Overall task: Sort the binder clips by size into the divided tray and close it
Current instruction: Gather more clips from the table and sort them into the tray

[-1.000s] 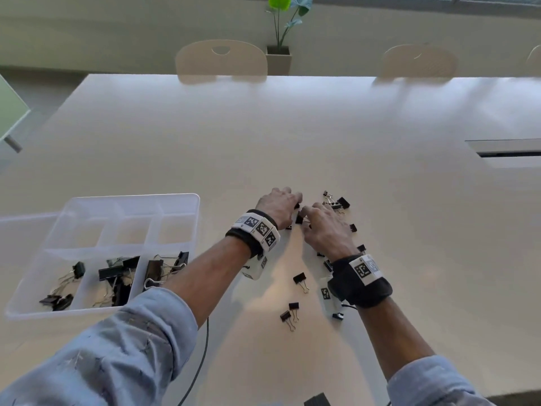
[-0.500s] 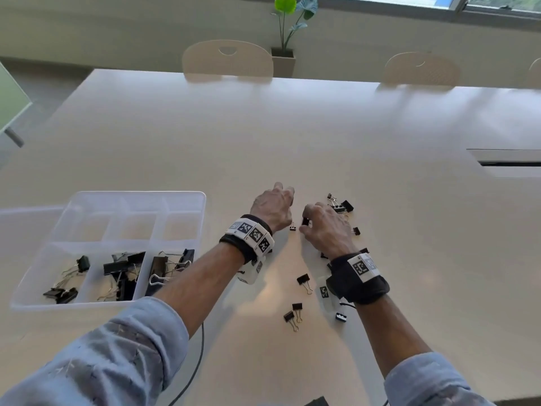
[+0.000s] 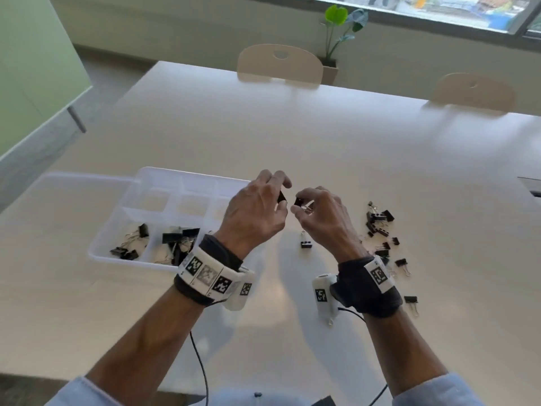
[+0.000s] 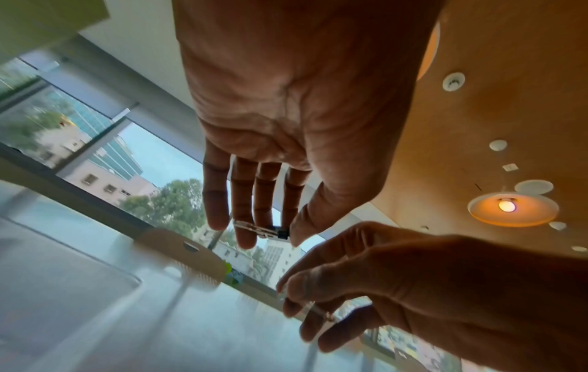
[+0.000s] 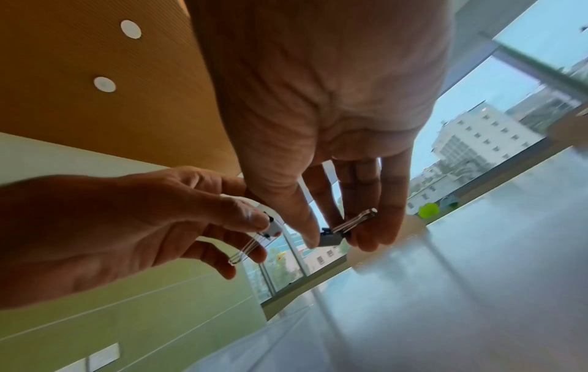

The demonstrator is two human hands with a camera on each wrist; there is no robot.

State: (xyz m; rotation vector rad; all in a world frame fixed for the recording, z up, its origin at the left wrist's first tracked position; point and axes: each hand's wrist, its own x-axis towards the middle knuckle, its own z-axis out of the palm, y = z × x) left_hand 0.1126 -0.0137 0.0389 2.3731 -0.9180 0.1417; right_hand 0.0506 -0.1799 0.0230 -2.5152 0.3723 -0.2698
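Head view, both hands raised, left hand [image 3: 253,212] and right hand [image 3: 323,219] each pinching a small clip [image 3: 298,201]

The binder clips [image 3: 379,225] on my pale cream desk [image 3: 322,142] are black with silver wire handles. The divided tray [image 3: 117,227] is translucent white. My wristbands [image 3: 370,285] are black, carrying white tags with black square-pattern markers. My sleeves [image 3: 82,391] are light blue.
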